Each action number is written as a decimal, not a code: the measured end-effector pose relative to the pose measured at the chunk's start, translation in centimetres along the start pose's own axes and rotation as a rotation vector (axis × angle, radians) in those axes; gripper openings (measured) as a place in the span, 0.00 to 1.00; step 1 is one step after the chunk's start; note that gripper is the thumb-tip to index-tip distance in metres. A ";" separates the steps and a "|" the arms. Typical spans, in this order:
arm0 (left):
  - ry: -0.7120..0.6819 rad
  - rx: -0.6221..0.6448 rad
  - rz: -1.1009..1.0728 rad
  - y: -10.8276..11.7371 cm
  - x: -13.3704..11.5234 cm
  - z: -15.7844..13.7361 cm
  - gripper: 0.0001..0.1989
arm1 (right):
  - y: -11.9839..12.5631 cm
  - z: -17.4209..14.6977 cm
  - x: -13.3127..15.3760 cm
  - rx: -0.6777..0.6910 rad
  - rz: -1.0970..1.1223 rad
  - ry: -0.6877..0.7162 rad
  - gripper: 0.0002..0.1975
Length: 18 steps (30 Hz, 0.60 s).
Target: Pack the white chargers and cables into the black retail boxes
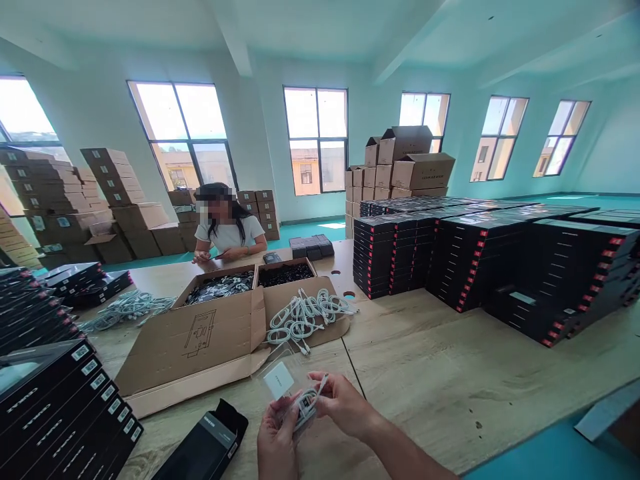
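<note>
Both bare hands work close together over the near edge of a pale wood-grain table (410, 367). The left hand (279, 430) is closed, thumb laid over a coiled white cable (306, 404), which it holds against the fingers together with a transparent plastic bag (296, 373). The right hand (343, 403) is narrowed to a pinch, thumb and fingers meeting on the same cable at its right side; one cable end projects upward past the fingertips. Whether the coil lies inside the bag or against it cannot be determined. A white rectangular card (279, 381) shows at the bag's upper part, beyond the left fingers.

Just left of the hands, a black cardboard box with a raised end flap (203, 443) lies on the table. Beyond the hands, a loose heap of white cables (305, 317) rests on the flap of an open brown cardboard carton (200, 347). Across the table sits a person in a white short-sleeved top (227, 230), hands apart from this work.
</note>
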<state>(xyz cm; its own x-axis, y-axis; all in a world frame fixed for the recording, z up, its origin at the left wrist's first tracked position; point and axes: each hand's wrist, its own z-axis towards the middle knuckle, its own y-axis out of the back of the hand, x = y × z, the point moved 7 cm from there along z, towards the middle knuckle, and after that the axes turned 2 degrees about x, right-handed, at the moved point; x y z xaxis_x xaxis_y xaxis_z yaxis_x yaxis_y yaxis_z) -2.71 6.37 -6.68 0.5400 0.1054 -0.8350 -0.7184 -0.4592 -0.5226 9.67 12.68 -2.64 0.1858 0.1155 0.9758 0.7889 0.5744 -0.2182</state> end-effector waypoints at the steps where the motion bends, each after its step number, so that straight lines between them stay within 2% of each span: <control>1: 0.010 0.010 0.000 -0.1 -0.2 -0.1 0.24 | -0.1 0.0 -0.1 0.016 0.030 -0.001 0.22; 3: 0.052 0.052 0.006 -0.4 -0.6 -0.3 0.25 | 0.2 0.1 -0.3 -0.011 0.031 -0.016 0.21; 6: 0.094 0.164 0.042 -0.8 -1.6 -0.5 0.27 | 0.6 0.0 -1.0 -0.063 -0.018 -0.116 0.23; 8: 0.074 0.193 0.064 -0.6 -2.3 -0.3 0.24 | 0.0 0.0 -1.2 0.000 -0.027 -0.151 0.21; 11: 0.022 0.144 0.029 0.2 -3.1 -0.1 0.24 | -1.0 0.0 -1.1 0.077 -0.024 -0.131 0.20; 15: 0.058 0.108 -0.112 0.7 -2.8 -0.2 0.28 | -0.4 -0.1 -1.1 -0.039 -0.030 -0.069 0.21; 18: 0.084 0.070 -0.136 0.9 -2.5 -0.3 0.29 | 0.9 -0.5 -0.6 -0.189 -0.035 0.041 0.12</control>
<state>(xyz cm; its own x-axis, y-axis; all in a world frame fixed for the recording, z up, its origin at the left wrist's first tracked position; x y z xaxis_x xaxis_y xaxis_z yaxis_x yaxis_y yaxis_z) -4.53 5.40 -5.00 0.6669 0.0873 -0.7401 -0.6634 -0.3827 -0.6429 10.59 12.73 -3.48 0.1771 0.0624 0.9822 0.8905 0.4149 -0.1869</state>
